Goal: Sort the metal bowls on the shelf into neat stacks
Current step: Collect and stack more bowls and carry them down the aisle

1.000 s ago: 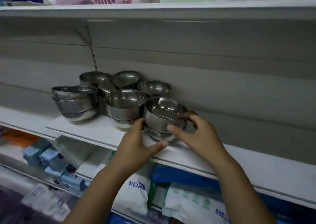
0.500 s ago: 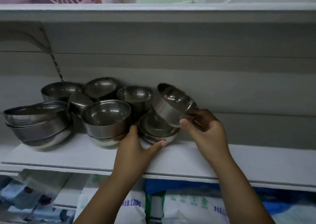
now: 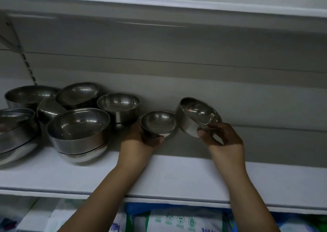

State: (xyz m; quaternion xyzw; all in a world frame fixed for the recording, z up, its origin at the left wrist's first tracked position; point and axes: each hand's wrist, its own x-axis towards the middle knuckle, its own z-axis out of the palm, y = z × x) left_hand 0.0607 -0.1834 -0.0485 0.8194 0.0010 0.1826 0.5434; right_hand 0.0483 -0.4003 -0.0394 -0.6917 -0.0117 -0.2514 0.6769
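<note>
Left hand (image 3: 139, 140) grips a small bowl (image 3: 159, 123); right hand (image 3: 224, 141) grips a tilted bowl (image 3: 196, 116).

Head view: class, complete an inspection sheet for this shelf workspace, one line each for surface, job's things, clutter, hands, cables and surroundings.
Surface: white shelf, bowls crowded on its left part.
Job's things: small bowl, upright; tilted bowl, beside it on the right; front stack, left stack, loose back bowls.
Clutter: nothing seen.
Hands: left hand grips the small bowl from below; right hand holds the tilted bowl, fingers curled round its lower side.
Cables: nothing seen.
Surroundings: upper shelf above; printed bags below.
</note>
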